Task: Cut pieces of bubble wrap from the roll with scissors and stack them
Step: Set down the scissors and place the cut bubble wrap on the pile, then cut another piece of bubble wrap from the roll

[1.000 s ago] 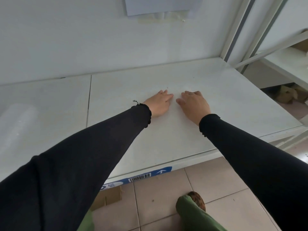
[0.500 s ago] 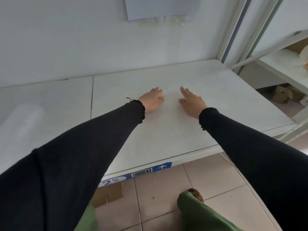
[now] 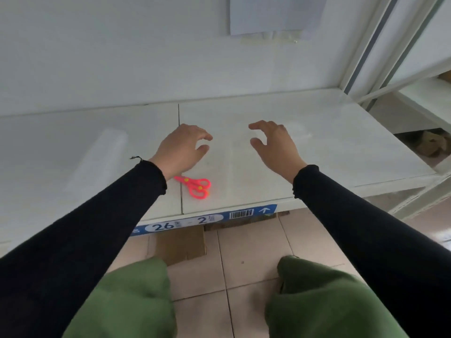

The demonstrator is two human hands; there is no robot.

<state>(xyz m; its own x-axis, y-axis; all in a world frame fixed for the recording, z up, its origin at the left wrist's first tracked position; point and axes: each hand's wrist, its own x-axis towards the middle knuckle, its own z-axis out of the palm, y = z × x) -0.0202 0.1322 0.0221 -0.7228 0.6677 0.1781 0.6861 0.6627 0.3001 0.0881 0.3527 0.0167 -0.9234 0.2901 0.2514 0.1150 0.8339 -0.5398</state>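
Both hands are lifting off the white shelf [image 3: 341, 132] where they were pressing flat a moment ago. Now the left hand [image 3: 181, 148] and right hand [image 3: 275, 145] are hovering with fingers loosely curled, gripping nothing. Pink scissors [image 3: 196, 186] are lying near the shelf's front edge, just below the left wrist. A translucent bubble wrap roll [image 3: 97, 162] is resting toward the left side.
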